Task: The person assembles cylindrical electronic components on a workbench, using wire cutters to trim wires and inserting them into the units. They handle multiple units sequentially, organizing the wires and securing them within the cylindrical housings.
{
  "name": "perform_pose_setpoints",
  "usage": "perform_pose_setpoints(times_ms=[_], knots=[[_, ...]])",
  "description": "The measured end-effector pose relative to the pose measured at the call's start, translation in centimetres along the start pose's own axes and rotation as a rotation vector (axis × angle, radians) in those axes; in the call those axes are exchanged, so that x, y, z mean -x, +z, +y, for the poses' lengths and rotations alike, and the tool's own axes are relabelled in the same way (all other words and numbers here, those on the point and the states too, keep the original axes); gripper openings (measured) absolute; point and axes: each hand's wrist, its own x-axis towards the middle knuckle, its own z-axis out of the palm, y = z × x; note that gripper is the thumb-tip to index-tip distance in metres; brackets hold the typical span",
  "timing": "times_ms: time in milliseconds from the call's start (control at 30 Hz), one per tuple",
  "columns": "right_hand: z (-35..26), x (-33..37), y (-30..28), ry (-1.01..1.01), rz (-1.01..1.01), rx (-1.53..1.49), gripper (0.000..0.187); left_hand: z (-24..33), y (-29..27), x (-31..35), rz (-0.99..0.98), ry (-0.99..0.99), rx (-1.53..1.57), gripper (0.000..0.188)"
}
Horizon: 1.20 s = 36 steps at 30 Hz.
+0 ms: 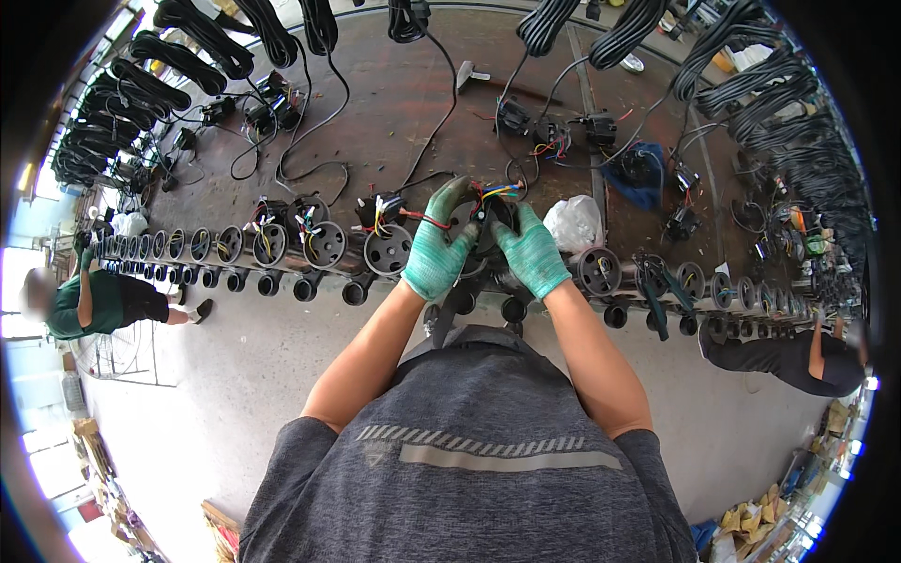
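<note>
Both my hands wear green work gloves and meet at the near edge of the bench. Between them is a black part (485, 225) with a bundle of red, blue and yellow wires (497, 190) at its top. My left hand (437, 251) curls round its left side, thumb pressed in. My right hand (533, 251) grips the right side, also with the thumb pressed in. The gloves partly hide the part and the round housing beneath it. Left of my left hand sits a round black housing (388, 251) with holes, white connectors and coloured wires behind it.
A row of similar housings (325, 245) lines the bench edge. A clear plastic bag (573, 224) lies right of my hands, and a dark green-handled tool (664, 298) farther right. Coiled black cables (635, 39) and a hammer (469, 75) lie beyond. One person (84, 302) stands left, another (793, 358) right.
</note>
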Motion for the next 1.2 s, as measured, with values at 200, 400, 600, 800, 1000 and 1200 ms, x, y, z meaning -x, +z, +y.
perform_pose_setpoints(times_ms=[200, 400, 600, 800, 1000, 1200], knots=[[-3.4, 0.4, -2.2, -0.053, 0.076, -0.223, 0.064, 0.2, -1.2, -0.2, 0.018, -0.136, 0.075, 0.064], [-3.7, -0.7, -4.1, -0.402, -0.012, 0.396, 0.048, 2.0, -1.6, -0.4, -0.033, -0.019, -0.038, 0.061], [-4.2, 0.3, -4.3, -0.398, -0.211, 0.566, 0.035, 3.2, -2.4, -0.4, -0.028, 0.013, -0.205, 0.058], [-5.0, 1.9, -4.6, 0.203, -0.383, -0.986, 0.022, 5.9, -3.5, 0.1, -0.065, -0.171, 0.12, 0.077], [-6.3, 0.9, -4.3, 0.145, -0.109, -1.78, 0.033, 8.5, -4.6, -0.8, -0.023, -0.204, 0.187, 0.075], [-6.6, -0.9, -9.8, -0.162, 0.003, -0.64, 0.033, 7.0, -7.3, 1.0, 0.047, -0.256, 0.153, 0.081]])
